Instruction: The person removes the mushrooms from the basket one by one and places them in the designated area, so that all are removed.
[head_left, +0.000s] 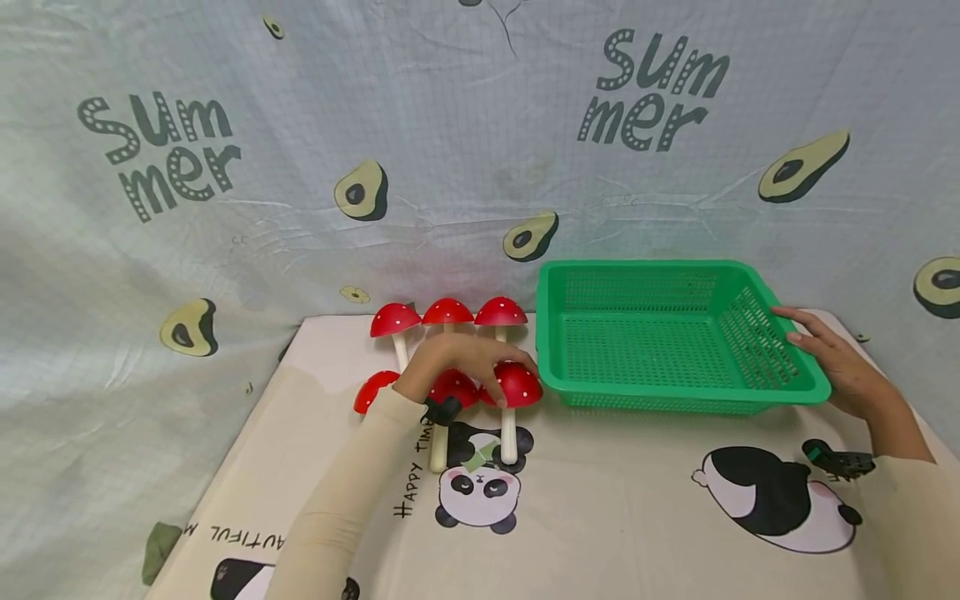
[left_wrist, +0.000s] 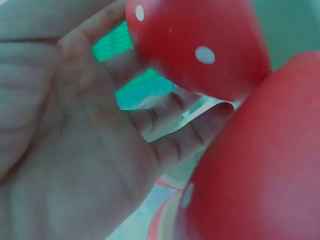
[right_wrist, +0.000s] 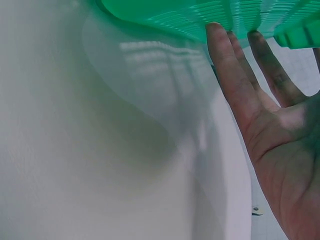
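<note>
Several toy mushrooms with white-dotted red caps and cream stems lie in two rows on the cloth. My left hand (head_left: pixel 480 358) reaches over the front row, its thumb and fingers curled round the cap of the front right mushroom (head_left: pixel 519 386). In the left wrist view, that dotted cap (left_wrist: pixel 200 45) has fingers behind it, and another red cap (left_wrist: pixel 265 165) fills the lower right. A green plastic basket (head_left: pixel 645 398) stands right of the mushrooms, its inside bare. At its right side, my right hand (head_left: pixel 840 371) touches the wall with extended fingers (right_wrist: pixel 227 75).
Three mushrooms form the back row, among them the back right mushroom (head_left: pixel 500 312). A front left mushroom (head_left: pixel 375 390) is partly covered by my left arm. Behind the table hangs a pale printed curtain (head_left: pixel 450 125). The tablecloth (head_left: pixel 600 500) carries panda prints.
</note>
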